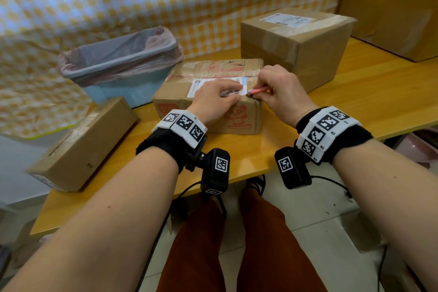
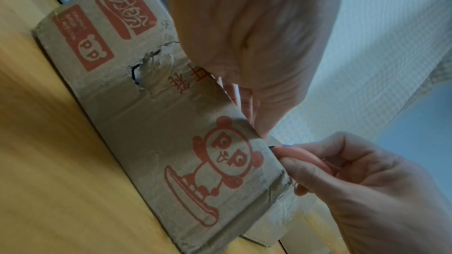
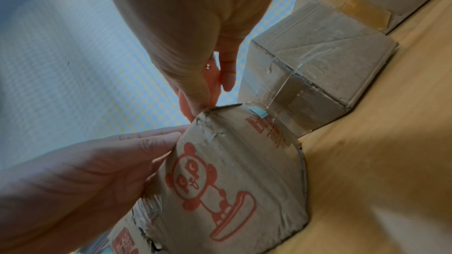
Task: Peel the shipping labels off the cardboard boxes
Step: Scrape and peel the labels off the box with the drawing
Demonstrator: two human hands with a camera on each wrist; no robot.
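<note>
A cardboard box (image 1: 239, 116) printed with a red panda (image 2: 227, 157) (image 3: 195, 177) stands on the table in front of me. A white shipping label (image 1: 201, 86) lies on its top. My left hand (image 1: 218, 96) rests flat on the label, its fingers (image 3: 151, 140) stretched toward the label's right end. My right hand (image 1: 277, 92) grips a small pink cutter (image 1: 258, 90) (image 2: 303, 154), whose tip meets the label's near right corner at the box edge. A larger brown box (image 1: 298, 40) with its own white label (image 1: 288, 19) stands behind to the right.
A blue waste bin (image 1: 123, 64) lined with a pink bag stands behind the box to the left. A long flat carton (image 1: 83, 142) lies at the left table edge. A tall carton (image 1: 393, 7) fills the far right. The wooden table (image 1: 355, 106) has its front edge close to me.
</note>
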